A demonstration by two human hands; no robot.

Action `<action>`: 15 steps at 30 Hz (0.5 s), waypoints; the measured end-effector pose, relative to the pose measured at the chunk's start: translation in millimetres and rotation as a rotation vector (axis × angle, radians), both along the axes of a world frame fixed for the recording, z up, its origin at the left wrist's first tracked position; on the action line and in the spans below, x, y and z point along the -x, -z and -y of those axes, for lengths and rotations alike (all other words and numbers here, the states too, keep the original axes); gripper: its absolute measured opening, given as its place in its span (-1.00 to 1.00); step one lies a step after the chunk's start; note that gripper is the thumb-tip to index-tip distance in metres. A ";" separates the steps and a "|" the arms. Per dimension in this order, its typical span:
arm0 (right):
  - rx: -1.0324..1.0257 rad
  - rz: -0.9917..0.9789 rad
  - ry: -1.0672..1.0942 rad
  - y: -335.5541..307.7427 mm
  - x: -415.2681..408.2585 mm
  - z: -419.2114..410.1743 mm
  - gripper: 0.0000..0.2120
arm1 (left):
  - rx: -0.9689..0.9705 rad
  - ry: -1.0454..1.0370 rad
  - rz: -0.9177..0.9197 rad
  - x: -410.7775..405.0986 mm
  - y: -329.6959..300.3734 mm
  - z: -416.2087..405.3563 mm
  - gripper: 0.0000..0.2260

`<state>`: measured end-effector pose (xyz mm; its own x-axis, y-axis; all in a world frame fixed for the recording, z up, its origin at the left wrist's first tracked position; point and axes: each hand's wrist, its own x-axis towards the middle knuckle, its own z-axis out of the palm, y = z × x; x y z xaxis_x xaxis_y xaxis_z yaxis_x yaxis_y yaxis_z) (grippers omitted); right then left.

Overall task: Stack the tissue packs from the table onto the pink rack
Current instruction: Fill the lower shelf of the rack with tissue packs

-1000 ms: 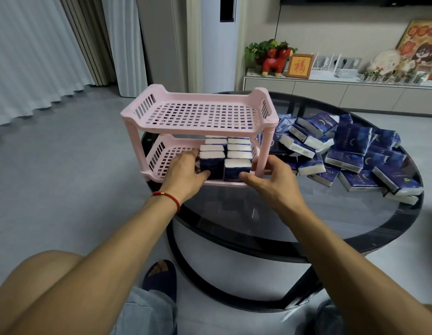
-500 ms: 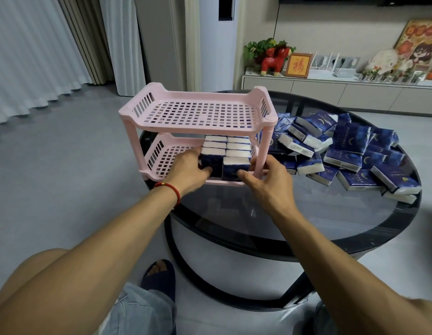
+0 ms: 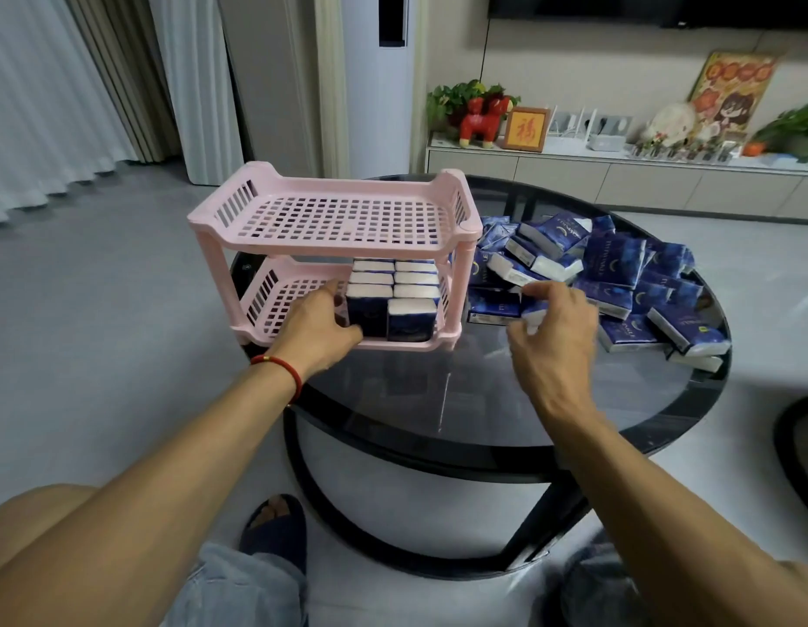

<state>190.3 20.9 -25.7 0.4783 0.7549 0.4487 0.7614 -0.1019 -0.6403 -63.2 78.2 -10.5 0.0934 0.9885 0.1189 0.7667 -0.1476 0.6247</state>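
The pink two-tier rack [image 3: 210, 218] stands on the left part of the round glass table [image 3: 442, 400]. Its top shelf is bare. On the right half of its lower shelf, two rows of blue-and-white tissue packs [image 3: 411, 319] stand on edge. My left hand [image 3: 315, 329] reaches into the lower shelf and grips the front-left pack [image 3: 368, 310], thumb on its front face. My right hand [image 3: 556, 333] is at the near edge of the loose pile of packs [image 3: 615, 265], right of the rack, with fingers and thumb closed on one pack [image 3: 531, 313].
The loose pile covers the table's right half up to its edge. A low white cabinet [image 3: 619, 178] with ornaments runs along the back wall. Curtains hang at the left. My knees and a slippered foot [image 3: 275, 522] are under the table's near edge.
My right hand has left the rack's front right post and moved right to the pile, closing on a pack there. My left hand has stayed on the front-left pack in the lower shelf.
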 end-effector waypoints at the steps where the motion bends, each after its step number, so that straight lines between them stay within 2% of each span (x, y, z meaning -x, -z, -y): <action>1: 0.021 0.095 0.071 1.8 -9.2 -3.2 -0.56 | 0.005 -0.008 -0.010 1.3 -0.2 0.9 -0.51; 5: 0.194 0.305 0.080 13.4 -35.8 -13.9 -0.49 | 0.025 -0.034 -0.052 6.5 -1.4 6.9 -0.61; 7: 0.203 0.398 0.059 18.2 -42.4 -15.4 -0.54 | -0.020 -0.046 -0.100 8.5 -3.7 17.9 -0.66; 9: 0.175 0.444 0.045 18.5 -46.5 -14.1 -0.61 | -0.098 -0.043 -0.140 9.0 -3.7 37.3 -0.58; 12: 0.102 0.415 -0.014 6.3 -47.9 -2.2 -0.70 | -0.249 0.000 -0.162 2.4 -3.5 76.9 -0.40; 15: 0.059 0.278 -0.088 -18.5 -46.8 22.0 -0.73 | -0.374 0.061 -0.102 -14.6 -6.8 101.8 -0.48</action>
<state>237.0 -1.0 -7.1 0.2747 0.8167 0.5074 0.9145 -0.0588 -0.4004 -48.7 -23.7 -3.8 0.1803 0.8711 0.4569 0.8049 -0.3977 0.4405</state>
